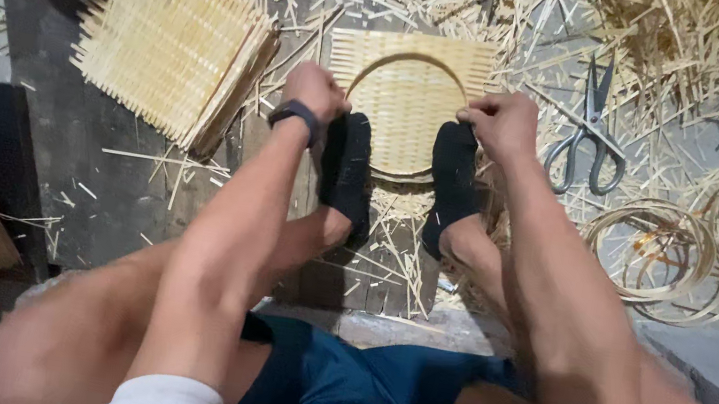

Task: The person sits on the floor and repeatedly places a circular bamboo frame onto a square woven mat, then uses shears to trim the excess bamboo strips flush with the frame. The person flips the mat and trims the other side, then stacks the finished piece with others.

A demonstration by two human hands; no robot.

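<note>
— Nearest the head camera? 
— Blue shorts (372, 375), then black-socked feet (347, 172) pinning a square woven bamboo mat (409, 95).
— The hands?
— Left hand (314, 91) and right hand (504, 124) fingers closed, gripping a thin bamboo hoop (409, 58) on the mat; steel scissors (590, 132) lie just right.

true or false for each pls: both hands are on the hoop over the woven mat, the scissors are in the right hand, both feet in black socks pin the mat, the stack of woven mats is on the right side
1. Left hand and right hand grip the hoop on the woven mat: true.
2. Scissors are in the right hand: false, they lie on the floor to its right.
3. Feet in black socks press on the mat's near edge: true.
4. The stack of woven mats is on the right: false, it lies at upper left.
</note>
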